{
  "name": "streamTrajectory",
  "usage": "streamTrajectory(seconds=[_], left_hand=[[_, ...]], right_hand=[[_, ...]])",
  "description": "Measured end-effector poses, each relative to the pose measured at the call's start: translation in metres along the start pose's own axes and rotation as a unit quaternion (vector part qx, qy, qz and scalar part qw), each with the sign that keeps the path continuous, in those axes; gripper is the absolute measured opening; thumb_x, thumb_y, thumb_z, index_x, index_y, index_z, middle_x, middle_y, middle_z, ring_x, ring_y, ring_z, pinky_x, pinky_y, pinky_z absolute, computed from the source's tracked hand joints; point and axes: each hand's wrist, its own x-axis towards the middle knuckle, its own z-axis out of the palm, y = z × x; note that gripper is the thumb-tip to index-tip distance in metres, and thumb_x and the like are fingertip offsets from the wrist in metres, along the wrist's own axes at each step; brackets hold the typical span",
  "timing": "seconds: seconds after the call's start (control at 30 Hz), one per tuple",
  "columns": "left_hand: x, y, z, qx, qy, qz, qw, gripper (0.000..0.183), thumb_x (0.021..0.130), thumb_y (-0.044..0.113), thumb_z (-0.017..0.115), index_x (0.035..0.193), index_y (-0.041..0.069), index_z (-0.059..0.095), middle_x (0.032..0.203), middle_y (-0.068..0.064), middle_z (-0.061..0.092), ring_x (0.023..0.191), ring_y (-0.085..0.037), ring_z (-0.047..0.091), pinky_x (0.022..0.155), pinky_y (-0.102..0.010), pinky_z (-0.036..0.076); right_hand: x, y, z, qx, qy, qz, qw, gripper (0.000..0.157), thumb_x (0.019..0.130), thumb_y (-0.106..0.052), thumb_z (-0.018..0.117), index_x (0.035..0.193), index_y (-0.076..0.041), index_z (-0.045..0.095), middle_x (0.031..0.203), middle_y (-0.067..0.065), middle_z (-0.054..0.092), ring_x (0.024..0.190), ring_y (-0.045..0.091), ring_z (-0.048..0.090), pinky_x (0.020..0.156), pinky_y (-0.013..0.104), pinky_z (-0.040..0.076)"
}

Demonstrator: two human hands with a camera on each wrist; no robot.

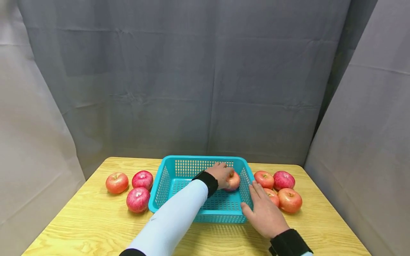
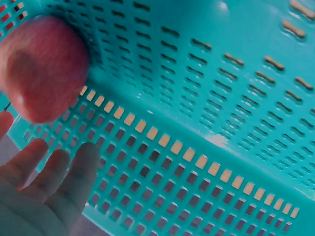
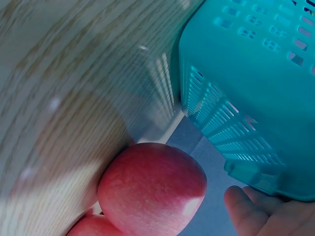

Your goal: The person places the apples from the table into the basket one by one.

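Note:
A red apple (image 1: 234, 180) sits inside the turquoise plastic basket (image 1: 221, 212), at its right end. My left hand (image 1: 221, 174) reaches in beside this apple. In the left wrist view, loosely extended fingers (image 2: 66, 184) lie near the apple (image 2: 44, 69), with a gap between most of them and the fruit. My right hand (image 1: 266, 215) rests at the basket's right rim, its fingers straight and the thumb spread toward the front corner. Its fingertips (image 3: 241, 206) show by the basket's rim (image 3: 295, 189) in the right wrist view, close to an apple (image 3: 152, 189) outside.
Three apples lie left of the basket: a lighter one (image 1: 116, 182), a dark pink one (image 1: 142, 180) and another (image 1: 138, 200). Several more, among them a front one (image 1: 289, 200), cluster right of it on the wooden table (image 1: 80, 220). Grey cloth (image 1: 166, 78) hangs behind.

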Motion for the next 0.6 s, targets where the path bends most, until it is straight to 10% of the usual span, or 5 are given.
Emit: streamTrajectory(seconds=[0.6], left_hand=[[-0.03,-0.022,-0.011,-0.022,0.009,-0.009,0.9997,0.057,0.087,0.049,0.063,0.139,0.029,0.047,0.14,-0.005,0.044,0.125,-0.024,0.038,0.096,-0.043,0.045]], right_hand=[[-0.001,0.001,0.002,0.005,0.012,-0.006,1.0,0.075,0.095,-0.056,0.042,0.14,0.004,0.037,0.15,0.019,0.027,0.136,0.032,0.019,0.103,0.056,0.033]])
